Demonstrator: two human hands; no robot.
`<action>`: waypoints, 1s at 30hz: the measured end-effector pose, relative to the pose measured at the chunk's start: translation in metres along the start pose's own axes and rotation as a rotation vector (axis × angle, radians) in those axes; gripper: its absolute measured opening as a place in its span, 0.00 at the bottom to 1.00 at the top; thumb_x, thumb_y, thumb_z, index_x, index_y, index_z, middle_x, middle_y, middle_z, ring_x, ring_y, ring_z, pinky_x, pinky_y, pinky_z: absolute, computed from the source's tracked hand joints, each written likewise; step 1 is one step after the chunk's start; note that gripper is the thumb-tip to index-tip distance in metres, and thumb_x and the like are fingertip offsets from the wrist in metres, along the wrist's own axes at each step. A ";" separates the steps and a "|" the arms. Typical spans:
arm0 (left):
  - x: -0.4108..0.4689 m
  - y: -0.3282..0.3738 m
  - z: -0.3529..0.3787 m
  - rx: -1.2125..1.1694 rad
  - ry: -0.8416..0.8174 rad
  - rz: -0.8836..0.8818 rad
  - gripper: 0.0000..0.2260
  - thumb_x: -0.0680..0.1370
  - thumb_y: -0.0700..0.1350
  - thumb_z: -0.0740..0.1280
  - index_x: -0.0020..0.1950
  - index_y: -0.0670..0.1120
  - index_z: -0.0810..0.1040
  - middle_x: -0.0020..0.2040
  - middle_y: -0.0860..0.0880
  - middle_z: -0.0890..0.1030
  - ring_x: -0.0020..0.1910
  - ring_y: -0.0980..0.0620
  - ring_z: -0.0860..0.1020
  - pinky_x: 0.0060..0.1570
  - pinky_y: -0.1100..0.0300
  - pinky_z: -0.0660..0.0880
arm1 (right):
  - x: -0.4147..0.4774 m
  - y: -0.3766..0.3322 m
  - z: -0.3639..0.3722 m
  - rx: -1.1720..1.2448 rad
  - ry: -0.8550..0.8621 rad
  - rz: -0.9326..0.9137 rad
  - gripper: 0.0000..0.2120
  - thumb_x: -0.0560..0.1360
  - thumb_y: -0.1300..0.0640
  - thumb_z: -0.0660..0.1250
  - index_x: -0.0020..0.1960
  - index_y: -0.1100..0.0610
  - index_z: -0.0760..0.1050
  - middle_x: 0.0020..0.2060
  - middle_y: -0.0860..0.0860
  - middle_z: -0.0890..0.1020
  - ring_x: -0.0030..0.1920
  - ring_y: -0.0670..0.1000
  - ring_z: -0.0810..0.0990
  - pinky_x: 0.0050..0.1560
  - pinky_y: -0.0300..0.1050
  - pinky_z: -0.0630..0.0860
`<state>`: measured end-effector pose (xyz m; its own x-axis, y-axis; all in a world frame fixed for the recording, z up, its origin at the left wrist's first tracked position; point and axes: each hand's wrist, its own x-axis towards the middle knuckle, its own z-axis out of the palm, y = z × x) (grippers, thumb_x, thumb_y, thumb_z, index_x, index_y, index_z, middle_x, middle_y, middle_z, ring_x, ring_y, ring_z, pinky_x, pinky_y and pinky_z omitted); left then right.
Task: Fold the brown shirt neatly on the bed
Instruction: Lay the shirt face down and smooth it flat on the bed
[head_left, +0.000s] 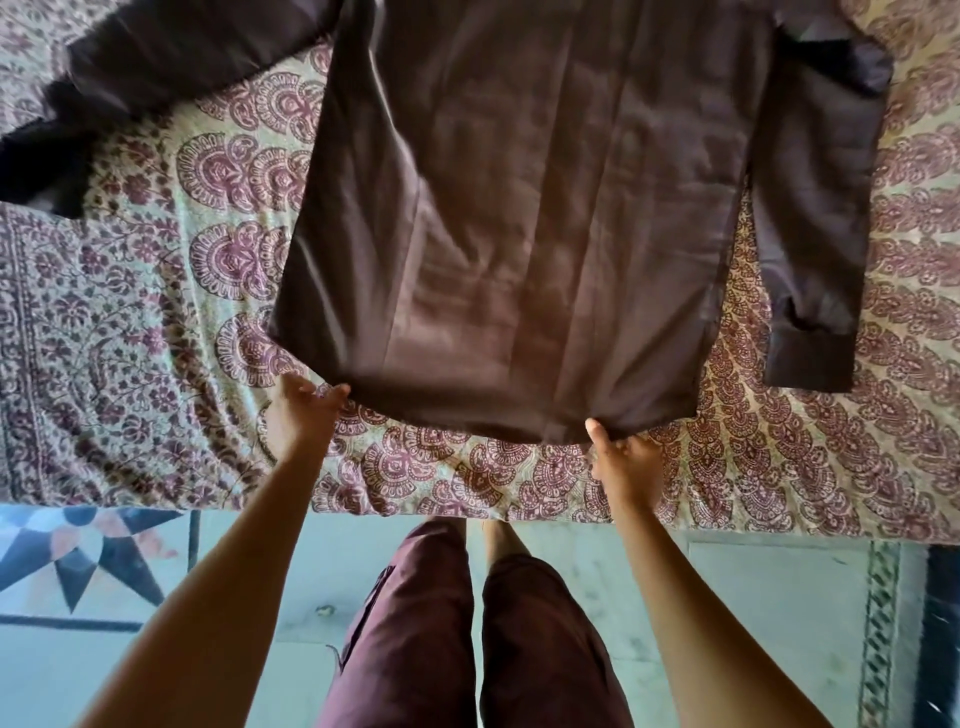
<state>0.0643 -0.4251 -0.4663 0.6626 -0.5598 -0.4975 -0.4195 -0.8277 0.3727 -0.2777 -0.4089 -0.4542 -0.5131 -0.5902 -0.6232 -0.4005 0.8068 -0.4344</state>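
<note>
The brown shirt (519, 208) lies spread flat on the bed (156, 322), its hem toward me. Its left sleeve (156, 62) stretches out to the upper left. The right sleeve (815, 223) runs down along the shirt's right side, with the cuff (810, 358) near the hem line. My left hand (304, 415) pinches the hem at its left corner. My right hand (626, 462) pinches the hem right of its middle, thumb on top and fingers tucked under the cloth. The collar end is cut off by the top of the view.
The bed wears a cream sheet with a maroon paisley print; its near edge (467, 512) runs across just in front of my legs (467, 649). Below it is pale tiled floor with a dark star pattern (78, 551) at the left.
</note>
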 end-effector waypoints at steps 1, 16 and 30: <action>-0.009 0.002 0.000 0.029 0.063 0.025 0.15 0.70 0.47 0.73 0.47 0.41 0.71 0.45 0.39 0.78 0.44 0.40 0.77 0.44 0.48 0.72 | -0.006 0.002 0.002 -0.168 0.116 -0.069 0.22 0.68 0.38 0.69 0.31 0.57 0.75 0.27 0.54 0.80 0.31 0.57 0.79 0.31 0.43 0.67; -0.029 0.020 0.023 0.614 -0.177 1.318 0.05 0.68 0.37 0.64 0.40 0.44 0.79 0.38 0.48 0.79 0.33 0.48 0.79 0.28 0.57 0.77 | -0.004 -0.035 0.038 -0.611 -0.280 -1.124 0.07 0.66 0.64 0.71 0.44 0.59 0.77 0.43 0.54 0.78 0.39 0.56 0.79 0.34 0.48 0.78; 0.029 0.141 0.000 0.579 0.218 1.385 0.05 0.71 0.40 0.65 0.44 0.48 0.79 0.45 0.47 0.82 0.36 0.44 0.79 0.34 0.55 0.71 | 0.046 -0.133 0.007 -0.275 0.271 -1.016 0.13 0.67 0.69 0.60 0.45 0.57 0.78 0.44 0.53 0.82 0.45 0.59 0.78 0.46 0.46 0.66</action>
<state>0.0249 -0.5580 -0.4283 -0.3926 -0.9121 0.1180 -0.9141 0.4011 0.0594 -0.2424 -0.5433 -0.4290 0.0167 -0.9921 0.1240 -0.8714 -0.0752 -0.4849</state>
